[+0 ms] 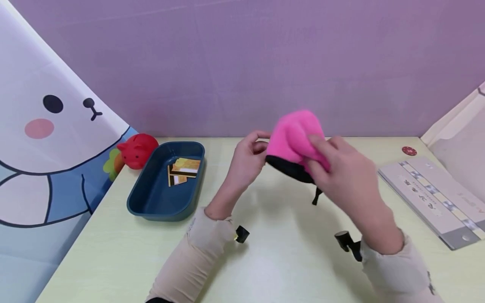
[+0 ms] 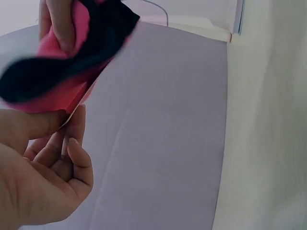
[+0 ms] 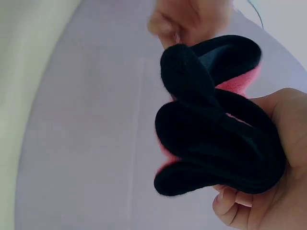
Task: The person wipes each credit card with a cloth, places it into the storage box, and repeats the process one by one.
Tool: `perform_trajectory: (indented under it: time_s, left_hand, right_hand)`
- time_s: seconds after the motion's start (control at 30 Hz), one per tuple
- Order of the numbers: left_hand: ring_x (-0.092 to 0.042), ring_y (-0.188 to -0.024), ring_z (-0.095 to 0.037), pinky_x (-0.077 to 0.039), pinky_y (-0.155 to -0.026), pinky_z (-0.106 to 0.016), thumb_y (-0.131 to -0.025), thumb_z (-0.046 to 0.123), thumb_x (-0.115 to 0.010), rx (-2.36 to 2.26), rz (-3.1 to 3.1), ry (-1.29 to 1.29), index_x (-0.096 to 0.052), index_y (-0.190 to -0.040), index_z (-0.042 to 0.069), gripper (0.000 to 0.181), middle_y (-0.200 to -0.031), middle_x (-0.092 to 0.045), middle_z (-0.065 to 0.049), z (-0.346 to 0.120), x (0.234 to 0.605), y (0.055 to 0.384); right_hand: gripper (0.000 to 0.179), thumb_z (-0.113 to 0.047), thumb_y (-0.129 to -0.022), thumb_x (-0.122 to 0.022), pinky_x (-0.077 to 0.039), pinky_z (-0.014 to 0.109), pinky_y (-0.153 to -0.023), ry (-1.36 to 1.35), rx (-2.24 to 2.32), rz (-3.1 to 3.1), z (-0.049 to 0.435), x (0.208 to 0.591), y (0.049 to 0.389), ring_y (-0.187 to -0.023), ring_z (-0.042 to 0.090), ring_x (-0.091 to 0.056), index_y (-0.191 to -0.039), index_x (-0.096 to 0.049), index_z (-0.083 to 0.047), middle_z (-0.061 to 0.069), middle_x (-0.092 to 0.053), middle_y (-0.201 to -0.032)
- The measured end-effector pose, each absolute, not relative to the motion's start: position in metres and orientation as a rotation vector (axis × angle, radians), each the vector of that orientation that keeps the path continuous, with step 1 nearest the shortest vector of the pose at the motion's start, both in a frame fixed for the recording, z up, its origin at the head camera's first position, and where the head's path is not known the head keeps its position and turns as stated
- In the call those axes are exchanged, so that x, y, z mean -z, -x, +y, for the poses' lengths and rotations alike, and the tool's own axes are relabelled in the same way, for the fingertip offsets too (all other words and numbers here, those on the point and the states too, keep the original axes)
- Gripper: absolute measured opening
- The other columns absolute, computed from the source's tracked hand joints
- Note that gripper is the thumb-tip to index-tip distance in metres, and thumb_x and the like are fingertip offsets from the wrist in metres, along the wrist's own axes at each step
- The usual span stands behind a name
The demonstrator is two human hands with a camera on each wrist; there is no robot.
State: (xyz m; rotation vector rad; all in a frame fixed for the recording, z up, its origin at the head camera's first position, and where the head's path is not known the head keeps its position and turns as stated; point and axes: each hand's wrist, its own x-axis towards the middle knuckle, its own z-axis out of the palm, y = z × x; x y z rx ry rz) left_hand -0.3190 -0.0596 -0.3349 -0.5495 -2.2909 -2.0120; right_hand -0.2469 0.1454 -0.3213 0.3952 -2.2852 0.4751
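A soft pink pouch-like thing with black trim (image 1: 291,136) is held up above the table, partly folded. My right hand (image 1: 348,181) grips it from the right, thumb and fingers bunching the pink fabric. At its left edge is my left hand (image 1: 246,160). In the left wrist view, thumb and forefinger pinch a thin, flat, card-like piece with a pale edge (image 2: 73,112) at the black-edged opening; how far it reaches inside is hidden. Folded black trim (image 3: 216,139) fills much of the right wrist view, with the left hand (image 3: 196,19) blurred beyond.
To the left stands a dark blue tray (image 1: 149,206) holding cards (image 1: 185,167). A red piggy bank (image 1: 138,151) sits against the tray's far left side. On the right lie a flat grey box (image 1: 435,198) and a red chip (image 1: 409,150). A purple cloth (image 1: 227,67) hangs behind.
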Motion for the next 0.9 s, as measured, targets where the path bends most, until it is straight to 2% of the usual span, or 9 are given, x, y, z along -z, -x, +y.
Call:
perform_trajectory:
  time_s: [0.13, 0.27, 0.37, 0.53, 0.73, 0.9]
  left_hand:
    - [-0.052, -0.065, -0.012, -0.038, -0.058, -0.024, -0.09, -0.014, -0.057, 2.043, -2.279, 0.56, -0.063, -0.11, 0.0, 0.026, -0.084, -0.07, -0.018, -0.058, 0.335, 0.317]
    - [-0.058, -0.069, -0.011, -0.043, -0.062, -0.024, -0.093, -0.008, -0.061, 2.022, -2.295, 0.592, -0.064, -0.112, 0.0, 0.021, -0.089, -0.072, -0.022, -0.057, 0.333, 0.316]
    - [-0.061, -0.071, -0.011, -0.041, -0.06, -0.024, -0.094, -0.004, -0.063, 2.031, -2.307, 0.625, -0.064, -0.116, 0.001, 0.023, -0.093, -0.073, -0.022, -0.058, 0.332, 0.314]
    - [-0.055, -0.067, -0.011, -0.03, -0.055, -0.025, -0.093, 0.004, -0.068, 2.039, -2.32, 0.631, -0.068, -0.118, 0.007, 0.025, -0.087, -0.074, -0.011, -0.061, 0.327, 0.313]
    - [-0.056, -0.07, -0.015, -0.037, -0.06, -0.024, -0.093, 0.006, -0.07, 2.056, -2.295, 0.664, -0.067, -0.12, 0.005, 0.027, -0.091, -0.074, -0.013, -0.066, 0.322, 0.312]
    - [-0.052, -0.068, -0.013, -0.038, -0.061, -0.024, -0.093, 0.005, -0.069, 2.078, -2.245, 0.695, -0.066, -0.121, 0.005, 0.028, -0.082, -0.072, 0.003, -0.074, 0.317, 0.314]
  right_hand:
    - [0.037, -0.016, -0.086, -0.066, -0.042, 0.043, -0.043, -0.412, -0.445, -2.336, 0.136, 0.328, 0.248, -0.061, 0.025, -0.055, -0.123, -0.071, -0.014, 0.014, -0.065, -0.088]
    - [0.037, -0.016, -0.087, -0.065, -0.039, 0.041, -0.043, -0.348, -0.466, -2.391, 0.137, 0.329, 0.249, -0.056, 0.024, -0.051, -0.123, -0.071, -0.014, 0.013, -0.062, -0.085]
    - [0.037, -0.017, -0.087, -0.063, -0.036, 0.04, -0.043, -0.293, -0.484, -2.421, 0.142, 0.326, 0.249, -0.055, 0.024, -0.05, -0.124, -0.07, -0.015, 0.013, -0.061, -0.084]
    - [0.039, -0.018, -0.089, -0.061, -0.039, 0.047, -0.046, -0.235, -0.519, -2.43, 0.152, 0.322, 0.249, -0.064, 0.031, -0.058, -0.127, -0.069, -0.014, 0.016, -0.065, -0.092]
    - [0.041, -0.02, -0.092, -0.06, -0.044, 0.058, -0.057, -0.157, -0.567, -2.459, 0.167, 0.32, 0.251, -0.081, 0.042, -0.064, -0.131, -0.066, -0.011, 0.021, -0.068, -0.109]
    - [0.042, -0.021, -0.093, -0.06, -0.042, 0.057, -0.06, -0.093, -0.572, -2.461, 0.182, 0.317, 0.253, -0.084, 0.045, -0.063, -0.133, -0.065, -0.011, 0.023, -0.067, -0.109]
